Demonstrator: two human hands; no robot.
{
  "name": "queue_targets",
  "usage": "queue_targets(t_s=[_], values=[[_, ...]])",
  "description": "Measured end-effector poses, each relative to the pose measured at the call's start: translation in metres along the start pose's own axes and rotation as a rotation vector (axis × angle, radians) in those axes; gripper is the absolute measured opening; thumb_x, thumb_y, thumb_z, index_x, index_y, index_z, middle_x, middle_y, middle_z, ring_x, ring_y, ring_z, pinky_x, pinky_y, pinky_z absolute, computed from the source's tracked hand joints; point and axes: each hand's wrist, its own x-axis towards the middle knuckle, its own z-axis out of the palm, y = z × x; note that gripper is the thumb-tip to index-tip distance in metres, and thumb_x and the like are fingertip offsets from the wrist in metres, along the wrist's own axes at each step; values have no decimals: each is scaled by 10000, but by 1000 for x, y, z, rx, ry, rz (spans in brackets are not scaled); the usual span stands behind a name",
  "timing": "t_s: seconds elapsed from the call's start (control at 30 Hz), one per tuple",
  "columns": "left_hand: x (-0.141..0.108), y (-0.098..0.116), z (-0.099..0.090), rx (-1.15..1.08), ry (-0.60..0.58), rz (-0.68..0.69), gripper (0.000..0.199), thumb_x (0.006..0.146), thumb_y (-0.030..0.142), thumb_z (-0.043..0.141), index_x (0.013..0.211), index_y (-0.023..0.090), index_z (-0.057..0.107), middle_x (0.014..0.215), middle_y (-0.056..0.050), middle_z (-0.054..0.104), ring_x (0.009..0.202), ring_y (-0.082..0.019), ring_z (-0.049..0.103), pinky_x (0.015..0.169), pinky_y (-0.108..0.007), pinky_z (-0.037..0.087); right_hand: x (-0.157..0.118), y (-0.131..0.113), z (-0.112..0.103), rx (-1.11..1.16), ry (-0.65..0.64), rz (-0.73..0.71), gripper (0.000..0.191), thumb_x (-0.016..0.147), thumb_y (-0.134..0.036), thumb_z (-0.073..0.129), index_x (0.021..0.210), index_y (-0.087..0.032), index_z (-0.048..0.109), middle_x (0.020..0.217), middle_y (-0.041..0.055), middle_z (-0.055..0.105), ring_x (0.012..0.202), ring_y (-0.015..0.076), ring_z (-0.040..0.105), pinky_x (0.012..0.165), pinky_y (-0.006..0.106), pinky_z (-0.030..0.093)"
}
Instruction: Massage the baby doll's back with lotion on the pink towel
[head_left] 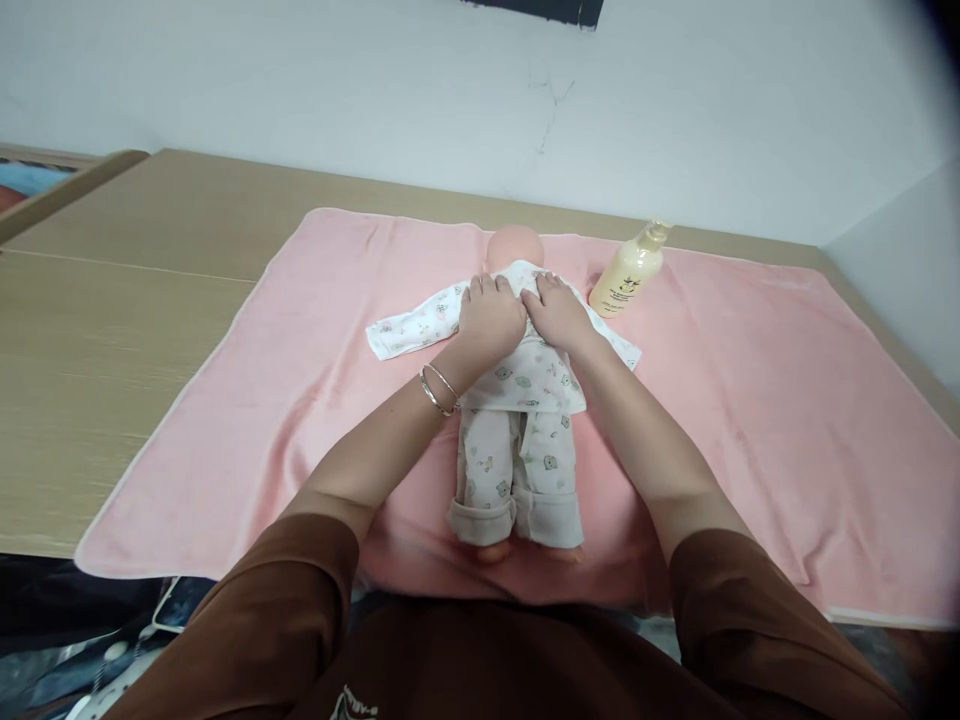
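Note:
A baby doll (515, 245) lies on a pink blanket (315, 290), its head toward the wall and its feet toward me. It wears a white printed top (517, 385) with long sleeves spread out to both sides, and matching trousers (487, 460) with the cuffs rolled up. My left hand (491, 315) rests flat on the upper left of the top, fingers stretched toward the doll's head. On the upper right lies my right hand (556, 308), its fingers also extended over the cloth. The doll's face is not visible.
Right of the doll's head, a pale yellow pump bottle (628, 272) stands on the blanket. The wooden table (90, 370) shows at the left and along the back. Behind it rises a pale wall (337, 100). A raised wooden edge (82, 190) is at the far left.

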Motion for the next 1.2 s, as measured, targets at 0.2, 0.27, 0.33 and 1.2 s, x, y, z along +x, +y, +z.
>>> queue_targets(t_s=[0.2,0.27,0.33,1.2], values=[[16,-17,-9,-34,-83,-31,505,1022,379,422,1355,51,612,1390,-245,662,1355,-369,590,1186,-469,433,-17,-20,-2,-167,33,-22,534,1085,-302,270,1346,23,604,1353,287,678,1332,400,602,1155,511,443],[19,-20,-9,-50,-72,-59,533,1013,399,436,1385,54,601,1408,-237,654,1359,-368,590,1192,-464,435,-21,-26,-2,-193,64,-31,523,1088,-285,260,1325,18,615,1325,293,689,1307,392,622,1130,487,464],[20,-20,-6,-53,-43,-65,525,1009,390,442,1394,70,601,1407,-228,657,1361,-362,590,1200,-466,431,-21,-26,1,-185,86,-42,529,1086,-256,255,1369,34,594,1381,305,665,1352,381,606,1165,474,445],[4,-5,-10,45,-68,107,449,1012,204,394,1352,-9,595,1455,-290,615,1426,-391,547,1246,-522,380,-11,-6,4,-51,39,-30,595,1065,-329,303,1502,28,493,1518,299,576,1445,443,512,1205,632,395]])
